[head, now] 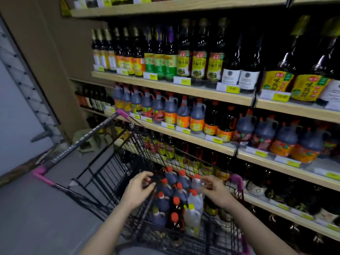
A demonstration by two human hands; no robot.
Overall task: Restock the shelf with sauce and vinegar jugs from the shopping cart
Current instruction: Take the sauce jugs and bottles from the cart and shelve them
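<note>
Left hand (140,187) curls its fingers round a dark jug (152,181) in the black wire shopping cart (103,173); right hand (214,190) pinches a pale jug (196,182). Wooden shelf (184,90) beside cart, stocked with bottles. Red-capped jugs (174,203) cluster upright in cart basket.

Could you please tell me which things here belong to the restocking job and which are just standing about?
Part of the job:
- shopping cart
- dark jugs and pale jugs in it
- shelf row of handled jugs
- left hand, right hand

Just there:
- tall bottles on the higher shelf
- green stool
</note>
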